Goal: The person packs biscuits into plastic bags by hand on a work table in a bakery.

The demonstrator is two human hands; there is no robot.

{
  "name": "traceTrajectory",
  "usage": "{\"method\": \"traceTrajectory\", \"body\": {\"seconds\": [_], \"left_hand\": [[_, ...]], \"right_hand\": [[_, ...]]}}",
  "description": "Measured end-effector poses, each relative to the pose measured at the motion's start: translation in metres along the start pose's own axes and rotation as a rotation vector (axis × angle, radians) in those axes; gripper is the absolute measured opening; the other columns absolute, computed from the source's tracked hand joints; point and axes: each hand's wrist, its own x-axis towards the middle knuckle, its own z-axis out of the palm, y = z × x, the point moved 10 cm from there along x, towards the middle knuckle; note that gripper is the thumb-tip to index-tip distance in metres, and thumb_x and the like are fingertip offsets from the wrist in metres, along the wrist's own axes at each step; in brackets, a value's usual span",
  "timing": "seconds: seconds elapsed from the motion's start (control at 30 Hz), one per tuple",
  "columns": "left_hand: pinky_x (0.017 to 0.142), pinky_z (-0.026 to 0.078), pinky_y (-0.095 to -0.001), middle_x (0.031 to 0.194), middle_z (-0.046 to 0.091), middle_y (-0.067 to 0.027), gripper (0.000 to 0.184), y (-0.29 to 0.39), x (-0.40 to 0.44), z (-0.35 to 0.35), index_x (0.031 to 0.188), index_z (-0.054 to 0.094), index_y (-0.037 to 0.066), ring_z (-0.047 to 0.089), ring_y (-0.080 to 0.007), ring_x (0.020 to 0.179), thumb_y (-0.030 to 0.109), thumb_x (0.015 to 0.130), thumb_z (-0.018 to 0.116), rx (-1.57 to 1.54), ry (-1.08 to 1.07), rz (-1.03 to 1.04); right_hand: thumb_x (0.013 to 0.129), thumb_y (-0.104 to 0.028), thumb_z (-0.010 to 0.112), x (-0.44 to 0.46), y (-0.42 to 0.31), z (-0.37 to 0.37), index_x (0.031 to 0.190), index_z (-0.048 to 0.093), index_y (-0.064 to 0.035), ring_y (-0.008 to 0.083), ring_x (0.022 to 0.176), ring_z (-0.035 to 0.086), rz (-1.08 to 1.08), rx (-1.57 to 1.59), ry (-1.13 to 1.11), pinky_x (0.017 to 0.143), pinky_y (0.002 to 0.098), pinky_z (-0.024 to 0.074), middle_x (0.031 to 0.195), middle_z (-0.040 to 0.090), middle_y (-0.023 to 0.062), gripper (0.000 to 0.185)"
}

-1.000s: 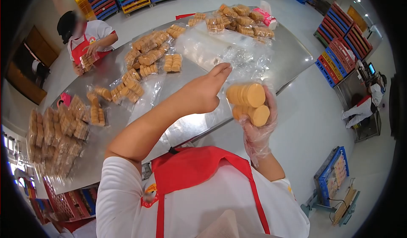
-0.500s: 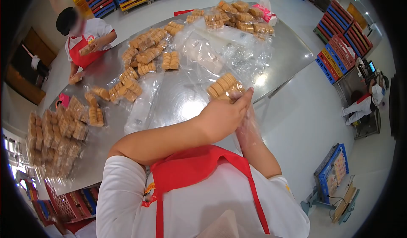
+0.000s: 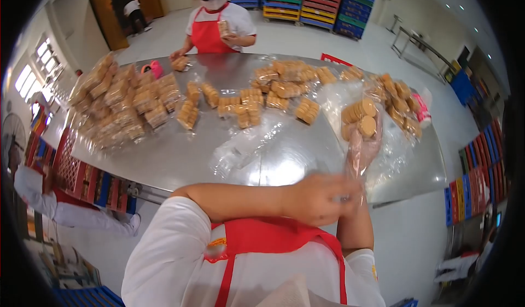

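My right hand (image 3: 365,145), inside a clear plastic bag, grips two stacks of round tan cookies (image 3: 358,113) side by side above the table's right part. Its forearm rises from the lower right. My left hand (image 3: 322,198) is bare and smeared by motion, close to the right wrist at the bag's loose lower end. Its fingertips are too blurred to show whether they pinch the plastic. Behind and beside the cookies, a pile of clear empty bags (image 3: 391,156) lies on the metal table (image 3: 311,156).
Bagged cookies form a large pile (image 3: 117,96) on the left, smaller groups (image 3: 290,71) across the middle and a heap (image 3: 402,96) at right. Another person (image 3: 210,33) stands across the table holding packs. Stacked crates (image 3: 311,0) stand behind; more people are farther off.
The view has swung left. The left hand has moved from beside the cookies down to the right wrist. The right hand has raised the cookies over the table, now with plastic around them.
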Motion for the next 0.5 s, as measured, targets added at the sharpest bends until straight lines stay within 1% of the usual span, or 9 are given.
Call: {"method": "traceTrajectory", "body": {"seconds": [0.07, 0.1, 0.13, 0.2, 0.23, 0.33, 0.37, 0.47, 0.5], "left_hand": [[0.092, 0.045, -0.0396, 0.129, 0.046, -0.0154, 0.057, -0.029, -0.006, -0.070, 0.133, 0.049, 0.003, 0.054, -0.0257, 0.105, 0.017, 0.081, 0.068, 0.031, 0.409, -0.228], [0.096, 0.041, -0.0414, 0.127, 0.046, -0.0131, 0.066, -0.053, -0.016, -0.089, 0.138, 0.041, 0.006, 0.050, -0.0251, 0.109, 0.024, 0.081, 0.069, -0.084, 0.555, -0.353], [0.099, 0.036, -0.0432, 0.124, 0.047, -0.0108, 0.075, -0.077, -0.027, -0.104, 0.143, 0.034, 0.008, 0.046, -0.0245, 0.113, 0.030, 0.081, 0.071, -0.201, 0.703, -0.470], [0.102, 0.039, -0.0404, 0.133, 0.041, -0.0146, 0.075, -0.115, -0.040, -0.109, 0.145, 0.028, 0.008, 0.044, -0.0257, 0.123, 0.031, 0.086, 0.069, -0.414, 0.827, -0.711], [0.104, 0.040, -0.0390, 0.138, 0.038, -0.0165, 0.076, -0.128, -0.048, -0.108, 0.146, 0.024, 0.007, 0.043, -0.0263, 0.127, 0.032, 0.089, 0.067, -0.525, 0.886, -0.829], [0.104, 0.040, -0.0372, 0.136, 0.040, -0.0163, 0.076, -0.132, -0.038, -0.102, 0.148, 0.019, 0.012, 0.045, -0.0258, 0.126, 0.034, 0.092, 0.065, -1.062, 1.004, -0.784], [0.103, 0.042, -0.0359, 0.134, 0.044, -0.0147, 0.074, -0.133, -0.039, -0.100, 0.148, 0.018, 0.015, 0.048, -0.0243, 0.123, 0.034, 0.093, 0.063, -1.138, 0.980, -0.779], [0.101, 0.044, -0.0359, 0.131, 0.048, -0.0110, 0.068, -0.138, -0.045, -0.103, 0.148, 0.023, 0.015, 0.051, -0.0224, 0.120, 0.036, 0.095, 0.059, -1.130, 0.967, -0.721], [0.101, 0.045, -0.0359, 0.132, 0.048, -0.0102, 0.065, -0.140, -0.049, -0.099, 0.147, 0.025, 0.015, 0.051, -0.0218, 0.120, 0.037, 0.095, 0.058, -1.154, 0.992, -0.714]], "right_hand": [[0.078, 0.007, 0.068, -0.012, -0.019, 0.028, 0.144, 0.041, 0.0010, 0.0249, 0.119, 0.057, -0.074, 0.005, -0.130, 0.098, 0.0334, 0.0490, 0.135, 0.054, 0.0129, 0.072], [0.078, 0.007, 0.068, -0.019, -0.027, 0.042, 0.144, 0.041, 0.0007, 0.0256, 0.119, 0.057, -0.111, 0.003, -0.194, 0.098, 0.0337, 0.0489, 0.136, 0.053, 0.0136, 0.071], [0.078, 0.007, 0.068, -0.024, -0.042, 0.054, 0.144, 0.041, 0.0004, 0.0253, 0.120, 0.057, -0.233, -0.086, -0.226, 0.098, 0.0335, 0.0490, 0.135, 0.054, 0.0143, 0.071], [0.079, 0.007, 0.069, -0.039, -0.068, 0.077, 0.144, 0.041, -0.0004, 0.0245, 0.120, 0.056, -0.484, -0.261, -0.280, 0.097, 0.0332, 0.0491, 0.134, 0.054, 0.0158, 0.071], [0.078, 0.007, 0.072, -0.045, -0.069, 0.089, 0.145, 0.039, -0.0017, 0.0261, 0.122, 0.056, -0.475, -0.214, -0.374, 0.100, 0.0351, 0.0476, 0.139, 0.051, 0.0167, 0.075], [0.078, 0.006, 0.073, -0.067, -0.095, 0.126, 0.146, 0.038, -0.0026, 0.0287, 0.119, 0.058, -0.523, -0.293, -0.573, 0.100, 0.0364, 0.0479, 0.136, 0.054, 0.0158, 0.077], [0.079, 0.001, 0.075, -0.074, -0.098, 0.127, 0.143, 0.042, -0.0024, 0.0329, 0.117, 0.060, -0.632, -0.326, -0.564, 0.098, 0.0382, 0.0483, 0.131, 0.056, 0.0163, 0.072], [0.078, -0.005, 0.077, -0.077, -0.104, 0.134, 0.138, 0.048, -0.0015, 0.0368, 0.113, 0.060, -0.633, -0.404, -0.588, 0.096, 0.0405, 0.0489, 0.127, 0.059, 0.0180, 0.066], [0.077, -0.004, 0.077, -0.079, -0.105, 0.133, 0.136, 0.049, -0.0021, 0.0394, 0.113, 0.059, -0.690, -0.400, -0.567, 0.097, 0.0441, 0.0483, 0.127, 0.059, 0.0186, 0.066]]}}
